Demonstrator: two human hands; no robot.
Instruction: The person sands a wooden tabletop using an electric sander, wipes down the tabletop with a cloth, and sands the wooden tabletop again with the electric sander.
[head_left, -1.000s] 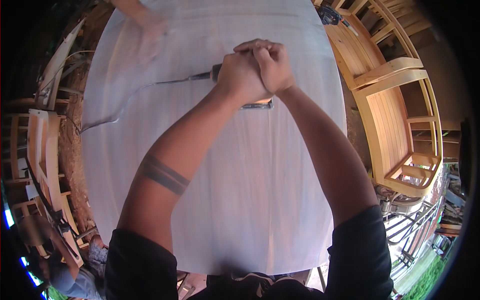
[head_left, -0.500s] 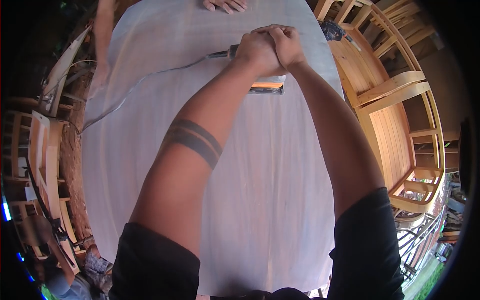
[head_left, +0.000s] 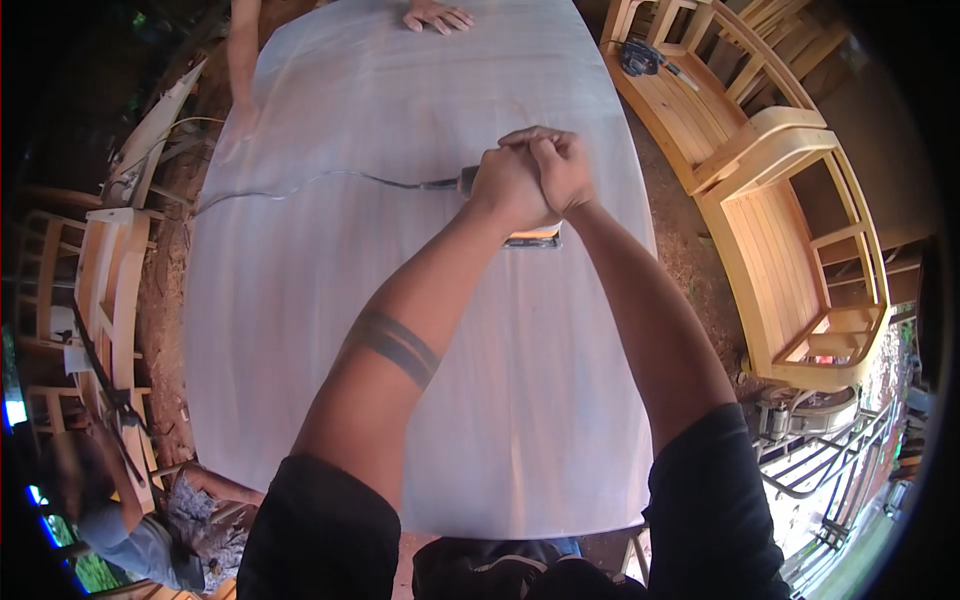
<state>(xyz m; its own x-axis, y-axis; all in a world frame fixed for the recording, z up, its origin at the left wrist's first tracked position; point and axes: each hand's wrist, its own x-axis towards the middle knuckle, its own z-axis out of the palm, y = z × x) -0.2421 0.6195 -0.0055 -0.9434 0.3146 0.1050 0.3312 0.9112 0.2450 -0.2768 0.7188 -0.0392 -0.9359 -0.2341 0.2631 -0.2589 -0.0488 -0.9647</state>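
Observation:
An electric sander (head_left: 535,241) with an orange band and a dark base rests on the large greyish wooden tabletop (head_left: 430,300). My left hand (head_left: 510,188) is closed over the top of the sander and hides most of its body. Against it, my right hand (head_left: 562,172) is closed too, overlapping the left hand's fingers and pressing down on the tool. From the sander's left end a dark cord (head_left: 345,175) runs across the tabletop to its left edge.
At the far edge another person's hand (head_left: 438,16) lies on the tabletop, with their other hand (head_left: 238,125) by the left edge. Wooden benches (head_left: 765,280) line the right, one bearing a dark power tool (head_left: 640,58). At lower left a person sits (head_left: 150,540) near wooden frames.
My two hands and the sander have moved toward me over the tabletop, the cord following. My view has shifted, so more of the tabletop's near edge shows. Both hands remain on the sander.

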